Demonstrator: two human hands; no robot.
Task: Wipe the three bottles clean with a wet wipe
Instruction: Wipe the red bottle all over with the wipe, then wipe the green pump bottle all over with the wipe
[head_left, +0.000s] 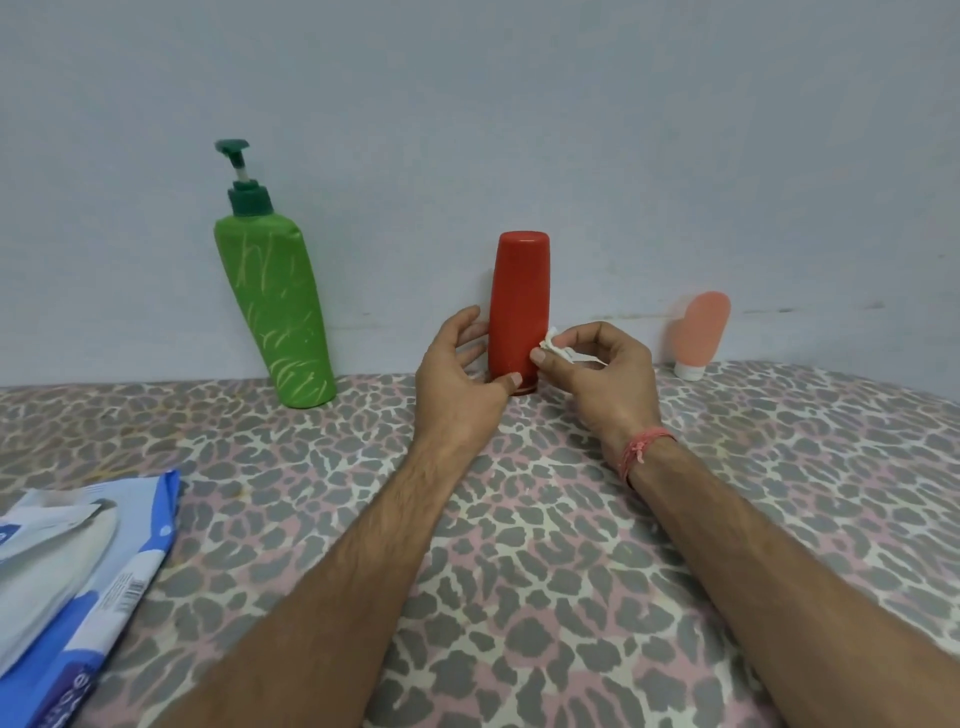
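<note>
Red bottle (519, 312) stands cap-down at centre, against the wall. Left hand (462, 371) cups its base from 9 o'clock; right hand (597, 369) pinches the wet wipe (558, 349) against its 3 o'clock side. Step, as judged: wiping the middle bottle. Next: firm strokes upward while steadying. Green pump bottle (275, 306) at 9, pink tube (698, 332) at 3.

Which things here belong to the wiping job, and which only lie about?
For the job:
red bottle, gripped by left hand
green pump bottle
pink tube bottle
wet wipe, pinched by right hand
wipes packet

Lying about:
patterned sheet
</note>
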